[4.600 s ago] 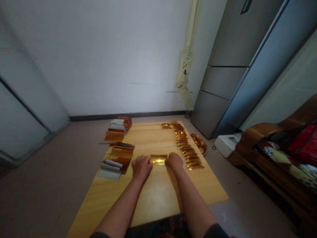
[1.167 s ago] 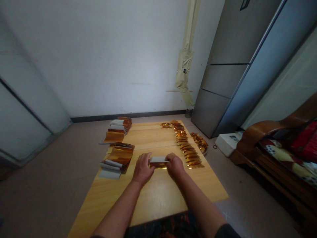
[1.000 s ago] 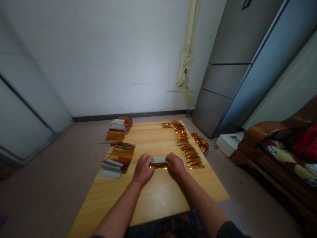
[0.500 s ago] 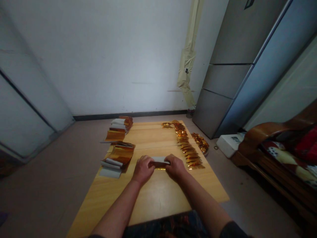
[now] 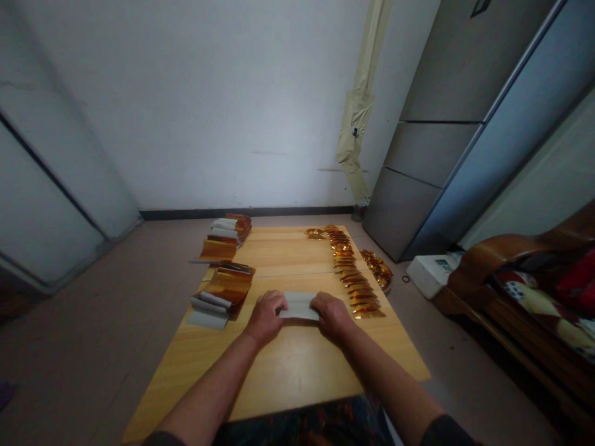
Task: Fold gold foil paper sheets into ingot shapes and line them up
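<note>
Between my two hands is a sheet of foil paper [image 5: 300,306], its pale grey back facing up over the table's front half. My left hand [image 5: 267,316] pinches its left end, and my right hand [image 5: 331,314] grips the right end. To the left lie stacks of gold foil paper [image 5: 227,284] with grey backs, partly curled. A row of folded gold foil pieces [image 5: 356,279] runs along the table's right side, overlapping one another. One more folded piece [image 5: 315,234] rests near the far end of that row.
The wooden table [image 5: 279,365] stands in front of me. Beyond its right edge, a container of gold folded pieces [image 5: 377,269] sits low down. A white box [image 5: 430,274], a wooden seat [image 5: 493,248] and a grey refrigerator [image 5: 418,148] are farther right.
The paper between my hands has turned, so its grey side now shows broadly where a brown-gold edge showed before. Both hands stay at nearly the same place.
</note>
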`<state>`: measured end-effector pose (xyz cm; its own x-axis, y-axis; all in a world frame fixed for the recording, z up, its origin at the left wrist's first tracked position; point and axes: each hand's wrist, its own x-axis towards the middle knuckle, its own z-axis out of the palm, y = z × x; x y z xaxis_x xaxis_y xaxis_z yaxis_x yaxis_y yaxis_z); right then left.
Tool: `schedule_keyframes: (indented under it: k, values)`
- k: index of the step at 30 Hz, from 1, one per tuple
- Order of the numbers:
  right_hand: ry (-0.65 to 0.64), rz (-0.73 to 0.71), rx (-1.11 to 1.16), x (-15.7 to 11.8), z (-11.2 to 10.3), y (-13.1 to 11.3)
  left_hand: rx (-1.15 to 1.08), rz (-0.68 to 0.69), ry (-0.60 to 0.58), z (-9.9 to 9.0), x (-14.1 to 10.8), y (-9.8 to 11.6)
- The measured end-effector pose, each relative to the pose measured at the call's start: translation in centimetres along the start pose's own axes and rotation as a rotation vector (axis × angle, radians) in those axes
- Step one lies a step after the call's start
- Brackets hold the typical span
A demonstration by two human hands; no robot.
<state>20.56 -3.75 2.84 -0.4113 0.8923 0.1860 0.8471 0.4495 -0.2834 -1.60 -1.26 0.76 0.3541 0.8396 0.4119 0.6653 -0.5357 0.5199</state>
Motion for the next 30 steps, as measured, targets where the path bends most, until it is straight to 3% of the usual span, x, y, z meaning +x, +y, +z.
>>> schedule_keyframes:
  k: [8, 15, 24, 30]
  values:
    - [-0.055, -0.139, -0.135, -0.7, -0.3, 0.2, 0.097, 0.172, -0.094, -1.3, -0.7, -0.1]
    - [-0.002, -0.209, -0.189, -1.3, -0.3, 0.2, 0.102, 0.264, -0.077, -1.5, -1.4, -1.3]
    - [-0.002, -0.1, -0.151, -1.3, -0.3, -0.4, 0.319, 0.166, -0.063, -1.0, -0.6, 1.8]
    - [0.029, 0.095, -0.07, 0.9, -0.4, -0.9, 0.334, 0.191, -0.073, 0.2, -0.7, 2.4]
